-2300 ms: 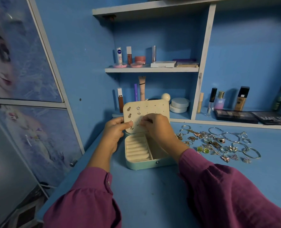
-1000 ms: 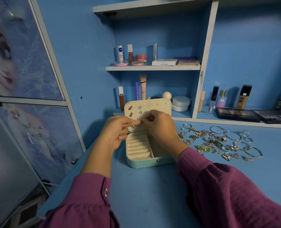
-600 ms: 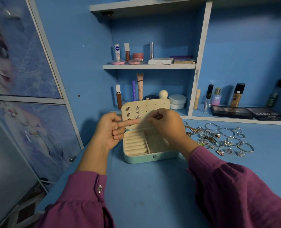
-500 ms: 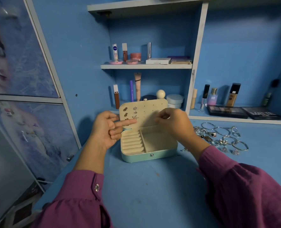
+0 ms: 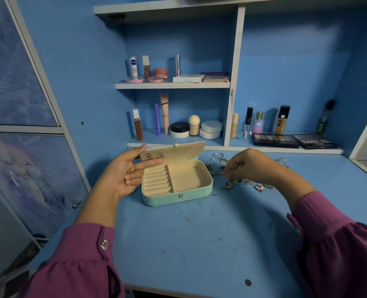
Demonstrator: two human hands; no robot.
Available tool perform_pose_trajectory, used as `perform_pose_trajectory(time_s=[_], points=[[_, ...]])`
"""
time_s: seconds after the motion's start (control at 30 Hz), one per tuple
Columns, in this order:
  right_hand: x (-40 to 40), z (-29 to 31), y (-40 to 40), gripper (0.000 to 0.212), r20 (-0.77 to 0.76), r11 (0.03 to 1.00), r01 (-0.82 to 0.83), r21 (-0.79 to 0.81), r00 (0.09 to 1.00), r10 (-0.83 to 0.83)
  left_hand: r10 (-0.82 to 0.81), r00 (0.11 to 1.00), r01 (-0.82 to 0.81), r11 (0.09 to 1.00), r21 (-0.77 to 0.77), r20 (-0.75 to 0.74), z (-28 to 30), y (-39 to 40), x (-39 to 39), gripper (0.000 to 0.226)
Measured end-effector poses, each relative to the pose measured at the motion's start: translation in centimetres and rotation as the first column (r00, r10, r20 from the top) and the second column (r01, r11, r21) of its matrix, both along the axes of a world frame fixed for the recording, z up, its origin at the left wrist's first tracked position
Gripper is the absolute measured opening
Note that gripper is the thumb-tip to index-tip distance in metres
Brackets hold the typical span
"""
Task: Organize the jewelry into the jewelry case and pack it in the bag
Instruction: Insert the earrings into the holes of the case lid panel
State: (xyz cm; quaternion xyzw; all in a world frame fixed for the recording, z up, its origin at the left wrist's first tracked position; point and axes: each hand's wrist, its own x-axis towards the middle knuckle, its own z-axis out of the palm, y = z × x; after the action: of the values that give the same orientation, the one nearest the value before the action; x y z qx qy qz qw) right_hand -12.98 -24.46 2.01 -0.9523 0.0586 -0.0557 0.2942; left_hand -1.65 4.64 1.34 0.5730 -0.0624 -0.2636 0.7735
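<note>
The right hand's (image 5: 251,167) fingers (image 5: 228,173) are bunched downward over the jewelry (image 5: 232,183) scattered on the table (image 5: 199,244); they seem to pinch a small piece, though it is too small to make out. The left hand (image 5: 124,175) is palm-up with its fingers (image 5: 150,162) loosely spread, forefinger reaching over the left edge of the case (image 5: 176,181), holding nothing. The case lies open on the table between the hands, lid (image 5: 178,150) tipped back with a few earrings (image 5: 155,155) pinned inside. Cosmetics (image 5: 178,125) stand on the shelves behind.
</note>
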Motion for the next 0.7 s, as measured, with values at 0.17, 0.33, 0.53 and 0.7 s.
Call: perform_pose_trajectory(time_s=[0.17,0.33,0.53,0.7], points=[[-0.5,0.2,0.0,0.016,-0.144,0.984,-0.037,-0.174,0.990,0.012,-0.074,0.997,0.075,0.997,0.019,-0.015,-0.2,0.4,-0.2,0.023],[-0.2,-0.2,0.3,0.017,-0.144,0.957,-0.055,-0.285,0.990,0.014,-0.072,0.997,0.072,0.997,0.029,-0.017,-0.3,0.3,-0.2,0.020],[0.4,-0.7,0.4,0.017,-0.109,0.932,-0.050,-0.360,0.994,0.011,-0.079,0.997,0.079,0.996,0.040,-0.015,-0.4,0.4,0.0,0.018],[0.7,-1.1,0.5,0.019,-0.062,0.909,-0.040,-0.415,0.998,0.016,-0.076,0.997,0.076,0.996,0.046,-0.016,-0.5,0.4,0.1,0.016]])
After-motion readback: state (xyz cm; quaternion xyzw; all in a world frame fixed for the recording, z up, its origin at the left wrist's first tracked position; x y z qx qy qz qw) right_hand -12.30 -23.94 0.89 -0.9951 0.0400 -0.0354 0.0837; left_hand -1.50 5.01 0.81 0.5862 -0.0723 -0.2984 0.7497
